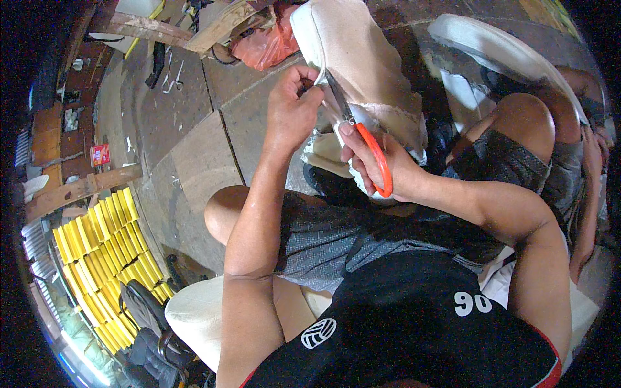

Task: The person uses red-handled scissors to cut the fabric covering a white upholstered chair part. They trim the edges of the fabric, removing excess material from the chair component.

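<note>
A beige upholstered piece [365,55] with a white edge stands in front of me, its lower fabric wrinkled and ragged. My left hand [294,107] is closed in a pinch at its left white edge, thumb against the fingers. Scissors with orange-red handles [376,155] are in my right hand [388,161], which is closed around the handles. Their blades point up and left, with the tips beside the white edge, close to my left fingertips. Whether the blades touch the fabric, I cannot tell.
A red plastic bag [266,46] and wooden bars [220,27] lie beyond my left hand. Stacked yellow pieces [107,246] are at the left. At the right, another person's knee [527,123] is close by, near a long white padded piece [491,42]. Wooden boards [187,152] form the floor.
</note>
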`<state>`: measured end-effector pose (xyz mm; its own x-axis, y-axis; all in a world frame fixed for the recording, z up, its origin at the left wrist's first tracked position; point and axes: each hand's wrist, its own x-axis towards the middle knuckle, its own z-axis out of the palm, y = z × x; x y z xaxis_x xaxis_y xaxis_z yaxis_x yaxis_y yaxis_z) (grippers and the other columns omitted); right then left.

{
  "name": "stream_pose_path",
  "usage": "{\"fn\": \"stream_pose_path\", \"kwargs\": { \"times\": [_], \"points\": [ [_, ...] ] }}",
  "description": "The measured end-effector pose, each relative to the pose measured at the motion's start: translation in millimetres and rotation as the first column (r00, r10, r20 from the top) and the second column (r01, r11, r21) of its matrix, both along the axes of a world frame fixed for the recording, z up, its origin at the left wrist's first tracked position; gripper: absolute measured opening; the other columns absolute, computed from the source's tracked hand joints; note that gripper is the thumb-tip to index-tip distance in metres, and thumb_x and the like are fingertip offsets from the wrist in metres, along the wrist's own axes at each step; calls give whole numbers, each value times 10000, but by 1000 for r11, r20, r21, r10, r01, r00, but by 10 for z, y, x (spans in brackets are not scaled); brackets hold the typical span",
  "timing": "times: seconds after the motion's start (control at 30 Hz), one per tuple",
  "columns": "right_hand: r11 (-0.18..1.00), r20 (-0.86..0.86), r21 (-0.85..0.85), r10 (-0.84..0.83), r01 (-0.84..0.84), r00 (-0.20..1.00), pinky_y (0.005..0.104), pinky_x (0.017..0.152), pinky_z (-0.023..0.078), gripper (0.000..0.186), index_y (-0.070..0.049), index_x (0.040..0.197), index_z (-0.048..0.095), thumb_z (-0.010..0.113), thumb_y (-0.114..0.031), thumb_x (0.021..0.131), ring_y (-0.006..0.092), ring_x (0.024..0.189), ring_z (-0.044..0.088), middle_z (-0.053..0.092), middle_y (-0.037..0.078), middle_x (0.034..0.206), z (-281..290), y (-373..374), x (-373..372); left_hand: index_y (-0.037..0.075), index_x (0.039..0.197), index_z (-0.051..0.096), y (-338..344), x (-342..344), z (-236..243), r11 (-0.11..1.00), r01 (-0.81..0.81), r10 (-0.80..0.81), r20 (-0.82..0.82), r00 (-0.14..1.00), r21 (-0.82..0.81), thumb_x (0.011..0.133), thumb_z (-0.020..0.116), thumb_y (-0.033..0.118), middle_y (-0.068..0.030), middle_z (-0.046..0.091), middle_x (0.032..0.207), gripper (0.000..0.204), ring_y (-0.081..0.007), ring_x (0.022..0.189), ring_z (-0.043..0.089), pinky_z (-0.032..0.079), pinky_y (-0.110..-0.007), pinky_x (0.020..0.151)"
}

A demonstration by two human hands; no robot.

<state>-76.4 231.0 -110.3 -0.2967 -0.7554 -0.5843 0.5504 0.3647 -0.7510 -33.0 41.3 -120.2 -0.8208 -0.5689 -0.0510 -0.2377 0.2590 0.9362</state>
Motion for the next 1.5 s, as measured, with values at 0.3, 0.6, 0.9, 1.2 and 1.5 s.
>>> {"fn": "stream_pose_path", "kwargs": {
  "times": [0.3, 0.6, 0.9, 1.2, 1.5],
  "points": [
    [995, -292, -99, -53, 25, 955, 334, 624, 479, 466, -2, 924, 627, 582, -463, 978, 115, 659, 556, 608, 45, 669, -33, -24, 14, 4, 938, 584, 74, -20, 30, 999, -23, 25, -44, 999, 43, 828, 594, -4, -12, 614, 811, 110, -87, 730, 564, 470, -256, 660],
    [999, -268, 18, 42, -39, 962, 350, 597, 434, 506, -30, 837, 690, 623, -522, 935, 120, 624, 502, 574, 28, 627, 65, 28, -35, 4, 1083, 636, 68, 16, 34, 989, -74, 76, 10, 997, -130, 844, 546, 17, -60, 636, 798, 255, -107, 710, 562, 471, -289, 647],
    [997, -618, -73, -70, 31, 783, 341, 639, 483, 442, 21, 937, 624, 746, -399, 869, 185, 655, 575, 613, 82, 710, 85, 116, -179, -4, 1089, 644, -53, 62, -101, 980, -60, 77, -81, 994, 191, 863, 513, -17, -14, 628, 808, 262, -87, 695, 547, 454, -252, 637],
    [999, -914, -8, -22, 37, 405, 514, 740, 504, 236, -4, 955, 651, 635, -219, 860, 445, 846, 657, 668, 264, 888, -175, -333, -692, -1, 1056, 623, 78, 71, 126, 992, -26, 23, 21, 1000, 121, 862, 575, 14, -26, 636, 819, 200, -110, 716, 569, 485, -276, 669],
    [995, -941, -29, -57, 90, 334, 447, 659, 488, 224, 1, 886, 627, 667, -219, 863, 349, 694, 636, 633, 224, 745, -253, -278, -731, 10, 960, 621, 67, 115, 141, 942, -31, 71, 108, 992, -333, 876, 569, 41, -92, 662, 800, 103, -150, 740, 650, 509, -309, 657]
  ]
}}
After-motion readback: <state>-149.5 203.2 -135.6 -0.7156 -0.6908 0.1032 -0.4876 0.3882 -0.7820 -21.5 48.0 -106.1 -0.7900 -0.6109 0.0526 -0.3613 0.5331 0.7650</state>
